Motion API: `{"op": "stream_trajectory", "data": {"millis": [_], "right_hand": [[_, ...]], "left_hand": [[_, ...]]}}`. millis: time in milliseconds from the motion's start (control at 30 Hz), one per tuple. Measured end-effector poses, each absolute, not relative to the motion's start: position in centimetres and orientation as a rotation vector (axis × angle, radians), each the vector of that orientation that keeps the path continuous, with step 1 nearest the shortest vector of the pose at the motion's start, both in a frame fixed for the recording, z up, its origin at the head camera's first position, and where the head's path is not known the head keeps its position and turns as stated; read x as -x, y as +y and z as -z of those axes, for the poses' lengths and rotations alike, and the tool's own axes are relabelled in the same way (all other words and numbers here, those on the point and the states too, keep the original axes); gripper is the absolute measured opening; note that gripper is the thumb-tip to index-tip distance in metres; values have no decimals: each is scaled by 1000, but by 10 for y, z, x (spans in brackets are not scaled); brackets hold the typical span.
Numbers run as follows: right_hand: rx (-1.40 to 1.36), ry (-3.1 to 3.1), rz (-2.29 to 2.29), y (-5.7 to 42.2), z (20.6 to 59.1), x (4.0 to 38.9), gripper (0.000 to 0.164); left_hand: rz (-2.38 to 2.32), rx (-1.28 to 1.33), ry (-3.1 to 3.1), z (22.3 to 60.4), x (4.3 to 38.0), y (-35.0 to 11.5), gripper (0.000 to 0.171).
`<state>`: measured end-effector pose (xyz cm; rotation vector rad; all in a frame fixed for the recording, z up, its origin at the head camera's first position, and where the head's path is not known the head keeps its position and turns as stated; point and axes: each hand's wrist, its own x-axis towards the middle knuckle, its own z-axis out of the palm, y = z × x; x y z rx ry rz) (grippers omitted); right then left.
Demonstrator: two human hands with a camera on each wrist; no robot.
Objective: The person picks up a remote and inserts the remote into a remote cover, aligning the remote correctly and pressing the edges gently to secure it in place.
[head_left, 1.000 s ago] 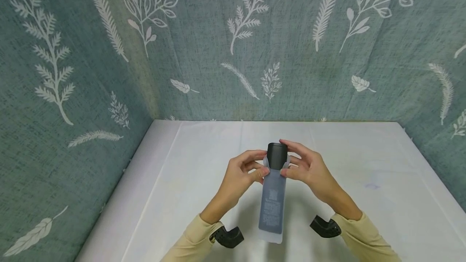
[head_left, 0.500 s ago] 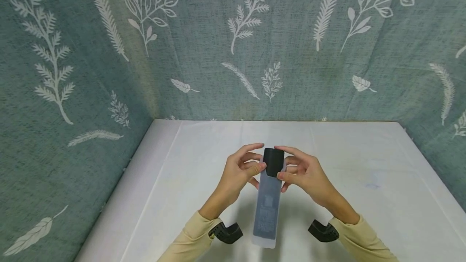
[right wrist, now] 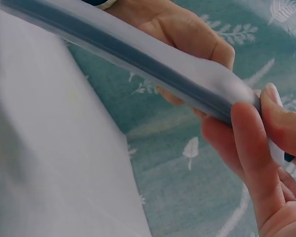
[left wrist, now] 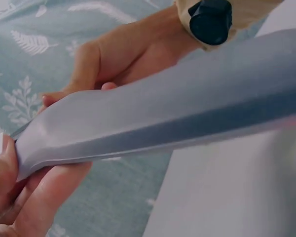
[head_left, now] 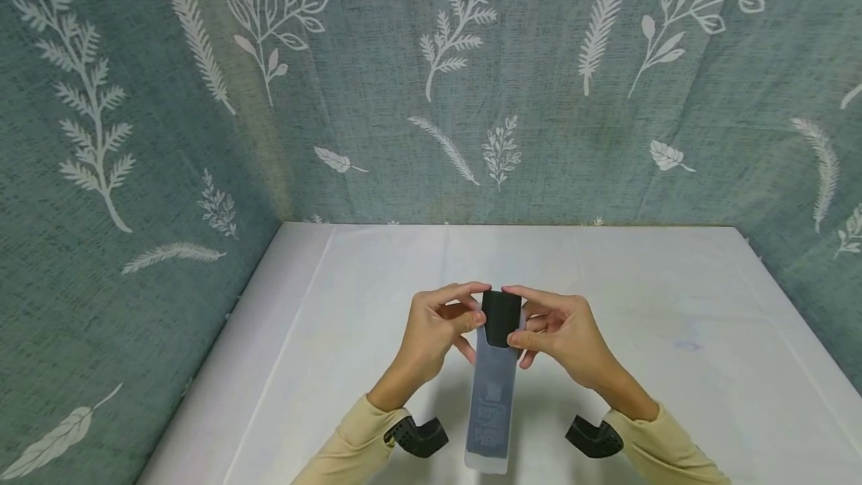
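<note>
A long frosted plastic sleeve (head_left: 489,406) with small pale print on its front is held up over the table. A smooth black object (head_left: 501,319) shows at the sleeve's top end; its lower part looks grey-blue through the plastic. My left hand (head_left: 431,328) pinches the upper left edge, thumb in front and other fingers partly hidden behind. On the opposite edge my right hand (head_left: 562,331) pinches likewise, thumb at the sleeve's mouth. Both index fingertips reach the black end's top corners. In the right wrist view the sleeve (right wrist: 207,81) slants between both hands' fingers.
Beneath the hands spreads a white table (head_left: 337,365). Teal cloth (head_left: 377,133) printed with white leaves hangs behind it and on both sides. A black wrist camera (head_left: 417,436) sits at the left cuff, another black camera (head_left: 594,437) at the right.
The sleeve and both hands have come lower and slightly left, towards me. Its side flaps, splayed at the mouth a second ago, now lie closer along the black end.
</note>
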<state>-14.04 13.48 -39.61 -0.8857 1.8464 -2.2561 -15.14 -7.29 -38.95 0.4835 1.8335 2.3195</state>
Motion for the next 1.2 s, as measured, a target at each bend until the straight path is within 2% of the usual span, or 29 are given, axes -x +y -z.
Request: {"op": "stream_trajectory", "data": {"millis": [267,500,633,767,900,1033,1200], "right_hand": [[829,1880,2254,135,397,144,52],[700,1929,2197,142,391,146,60],[644,1975,2191,143,389,142,61],[608,2015,2233,142,391,136,53],[633,2004,2281,140,393,132,46],[652,1987,2264,141,396,130,39],[667,2028,2221,143,398,128,33]], "left_hand": [[-2352,-448,1819,391,151,-70,33],[-2306,-503,1800,395,150,-74,39],[-2322,-571,1756,395,152,-76,29],[-2286,-688,1773,395,156,-77,12],[-2210,-805,1792,395,158,-80,8],[-2185,-790,1808,394,155,-82,14],[-2150,-707,1900,393,150,-79,30]]}}
